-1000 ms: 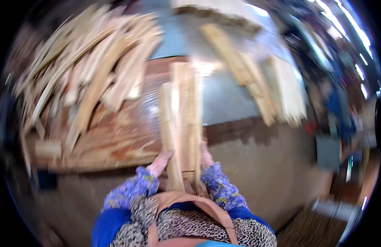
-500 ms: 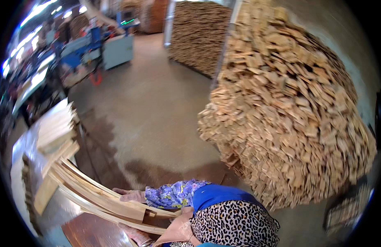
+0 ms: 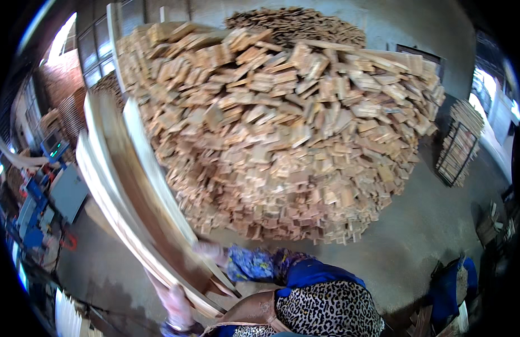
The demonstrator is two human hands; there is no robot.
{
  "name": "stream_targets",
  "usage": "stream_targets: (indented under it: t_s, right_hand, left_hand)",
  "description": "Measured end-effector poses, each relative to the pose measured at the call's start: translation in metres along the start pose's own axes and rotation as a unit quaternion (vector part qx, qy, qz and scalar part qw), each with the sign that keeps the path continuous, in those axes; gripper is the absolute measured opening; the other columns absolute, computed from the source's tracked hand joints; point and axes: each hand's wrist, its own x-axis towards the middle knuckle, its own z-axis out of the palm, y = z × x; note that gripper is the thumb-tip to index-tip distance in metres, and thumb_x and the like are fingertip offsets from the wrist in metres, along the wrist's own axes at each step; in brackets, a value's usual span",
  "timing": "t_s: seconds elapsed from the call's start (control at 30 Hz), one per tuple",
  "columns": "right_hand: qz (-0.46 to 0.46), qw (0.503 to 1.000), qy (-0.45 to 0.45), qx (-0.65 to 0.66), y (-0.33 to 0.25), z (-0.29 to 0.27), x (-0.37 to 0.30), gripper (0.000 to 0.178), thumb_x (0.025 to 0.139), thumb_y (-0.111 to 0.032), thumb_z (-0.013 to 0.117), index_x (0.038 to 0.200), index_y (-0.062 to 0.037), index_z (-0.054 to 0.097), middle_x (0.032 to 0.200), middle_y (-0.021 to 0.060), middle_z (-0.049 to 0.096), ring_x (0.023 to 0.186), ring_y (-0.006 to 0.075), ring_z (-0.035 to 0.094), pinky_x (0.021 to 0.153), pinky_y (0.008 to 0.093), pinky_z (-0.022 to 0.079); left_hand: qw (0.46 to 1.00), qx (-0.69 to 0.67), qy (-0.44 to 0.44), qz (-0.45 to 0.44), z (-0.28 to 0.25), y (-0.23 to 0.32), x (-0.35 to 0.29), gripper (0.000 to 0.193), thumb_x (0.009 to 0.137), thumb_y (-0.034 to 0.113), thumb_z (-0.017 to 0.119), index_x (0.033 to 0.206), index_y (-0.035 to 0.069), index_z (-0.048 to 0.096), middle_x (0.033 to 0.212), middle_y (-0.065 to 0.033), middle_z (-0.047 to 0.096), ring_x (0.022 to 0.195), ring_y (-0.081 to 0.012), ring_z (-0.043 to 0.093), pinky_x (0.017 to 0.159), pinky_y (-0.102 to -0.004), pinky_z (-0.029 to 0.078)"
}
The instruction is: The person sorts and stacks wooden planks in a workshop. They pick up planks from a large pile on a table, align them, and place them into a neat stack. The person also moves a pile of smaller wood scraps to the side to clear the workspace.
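Note:
A bundle of long pale wooden boards (image 3: pixel 143 205) slants up and away to the left in front of me, with a browner face between lighter strips. My left hand (image 3: pixel 178 306) grips the near left edge close to its lower end. On the opposite edge, my right hand (image 3: pixel 211 253) presses against the boards, its floral cuff just behind it. Both hands are closed on the bundle and blurred by motion. The boards' lower ends come close to my apron. Their far ends are smeared and rise in front of the wood heap.
A big heap of short wood offcuts (image 3: pixel 294 146) fills the far middle. To its right stands a metal-framed stack of wood (image 3: pixel 458 147). A blue-and-grey machine (image 3: pixel 68 191) is at the left. Pale boards (image 3: pixel 68 315) lie at the lower left, and a blue object (image 3: pixel 444 289) sits at the lower right.
The boards were lying over the bench at the left; now they are lifted off it and swung toward the wood heap. The view has turned left, and both hands stay on the boards.

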Motion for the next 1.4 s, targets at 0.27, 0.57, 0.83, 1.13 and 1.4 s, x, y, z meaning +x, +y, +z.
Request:
stream_targets:
  t_s: [0.27,0.57,0.83,1.13,1.4]
  right_hand:
    - [-0.3,0.93,0.155,-0.148,-0.48,-0.03,0.045,0.062,0.111,-0.052,0.049,0.14,0.0014,0.062,0.125,0.0163,0.073,0.108,0.025,0.074,0.095,0.038,0.061]
    - [-0.408,0.558,0.484,-0.536,-0.747,-0.149,-0.038,0.059,0.1,-0.017,0.052,0.158,-0.0071,0.046,0.14,0.0224,0.066,0.126,0.0341,0.066,0.109,0.0407,0.048]
    - [-0.131,0.227,0.472,-0.842,-0.778,-0.169,-0.116,0.03,0.107,-0.032,0.055,0.121,-0.0112,0.072,0.092,0.0083,0.071,0.085,0.022,0.069,0.074,0.0398,0.058]
    - [-0.149,0.387,0.563,-0.715,-0.804,-0.152,-0.173,0.074,0.099,-0.055,0.061,0.147,0.0008,0.059,0.141,0.0213,0.068,0.132,0.034,0.061,0.116,0.0463,0.043]
    - [-0.541,0.461,0.37,-0.598,-0.623,-0.074,-0.121,0.068,0.101,-0.037,0.074,0.156,-0.0031,0.052,0.153,0.0186,0.057,0.141,0.0294,0.055,0.124,0.042,0.039]
  left_hand:
    - [0.934,-0.072,-0.288,0.2,0.301,0.295,0.254,0.089,0.098,0.039,0.071,0.165,0.0,0.026,0.137,-0.022,0.064,0.121,-0.0273,0.066,0.103,-0.0411,0.055]
    - [0.824,0.183,-0.442,0.302,0.525,0.375,0.331,0.074,0.104,0.055,0.062,0.162,0.011,0.046,0.135,-0.0148,0.066,0.111,-0.0203,0.065,0.09,-0.0328,0.057]
    - [0.809,0.099,-0.434,0.383,0.501,0.371,0.312,0.08,0.103,0.064,0.056,0.149,-0.001,0.059,0.134,-0.0189,0.07,0.114,-0.0228,0.068,0.096,-0.0367,0.057]
    - [0.735,0.004,0.105,0.67,0.384,0.173,0.327,0.086,0.083,0.008,0.081,0.161,0.007,0.046,0.167,-0.0215,0.038,0.156,-0.0413,0.036,0.128,-0.0535,0.031]
    - [0.851,0.046,-0.1,0.513,0.49,0.12,0.369,0.099,0.078,0.015,0.086,0.164,0.005,0.038,0.165,-0.0238,0.043,0.153,-0.0421,0.041,0.126,-0.0475,0.036]
